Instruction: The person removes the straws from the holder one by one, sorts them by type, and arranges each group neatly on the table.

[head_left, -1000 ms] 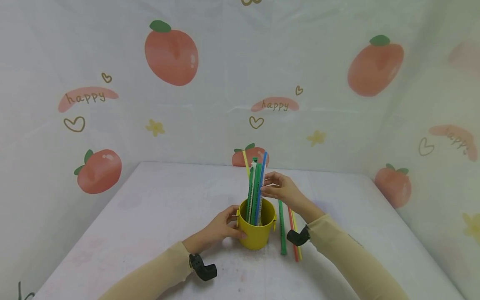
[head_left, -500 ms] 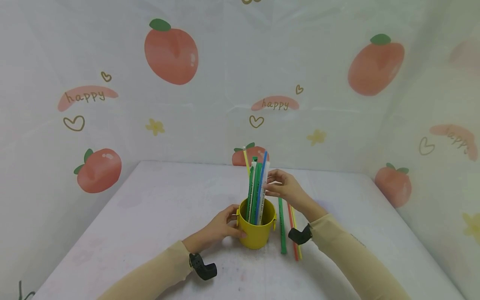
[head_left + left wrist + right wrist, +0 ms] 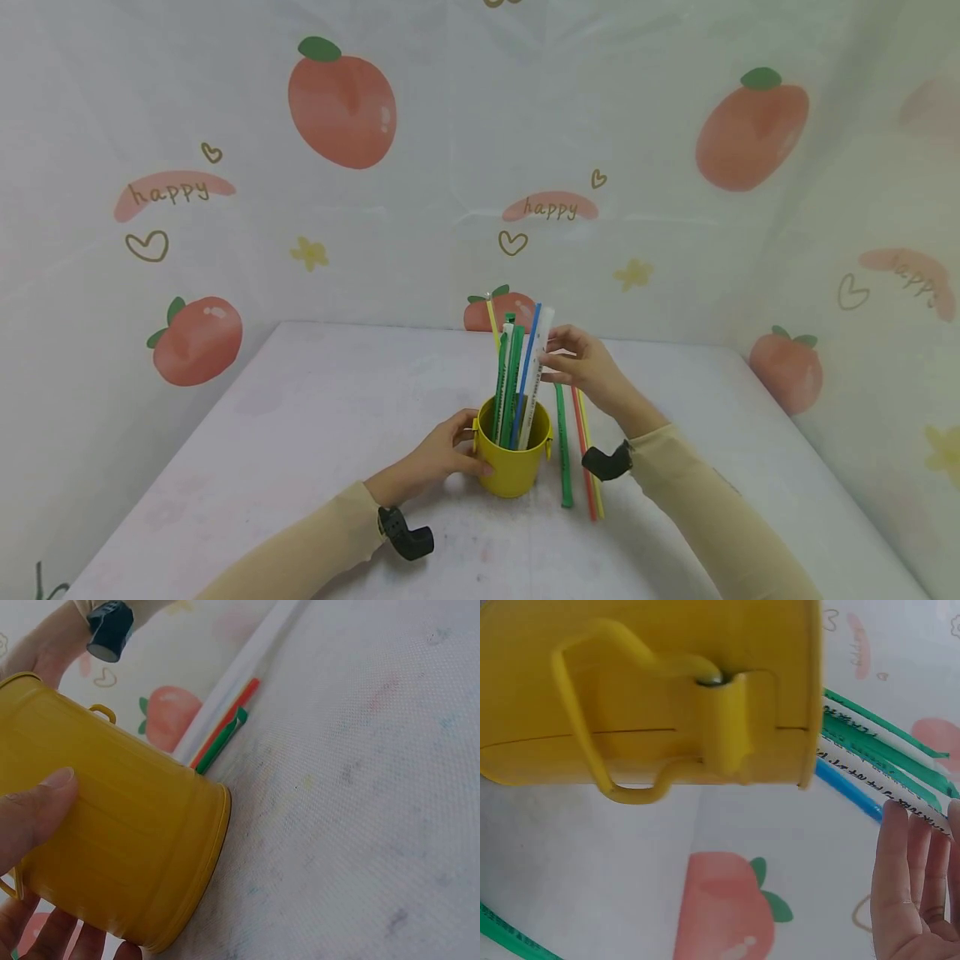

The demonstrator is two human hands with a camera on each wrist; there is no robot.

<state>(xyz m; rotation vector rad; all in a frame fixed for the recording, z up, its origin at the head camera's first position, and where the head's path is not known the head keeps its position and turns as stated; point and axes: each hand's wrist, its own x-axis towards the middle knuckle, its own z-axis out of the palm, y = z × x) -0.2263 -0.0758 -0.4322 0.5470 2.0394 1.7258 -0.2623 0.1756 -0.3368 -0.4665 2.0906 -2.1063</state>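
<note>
From the head view, my right hand pinches a white straw by its upper part. The straw lies just to that hand's left, its lower end inside the yellow bucket, and it leans towards my fingers. A blue straw stands close against it. My left hand holds the bucket from its left side, well below the right one. On the table, below my right wrist, lie a green straw and a red straw.

In the left wrist view, my left thumb presses on the bucket's wall while the fingers curl under it, close to the base. The lying straws show beyond the bucket, apart from this hand.

In the right wrist view, my fingertips touch the printed white straw above the bucket's rim; the bucket's handle hangs apart from this hand.
</note>
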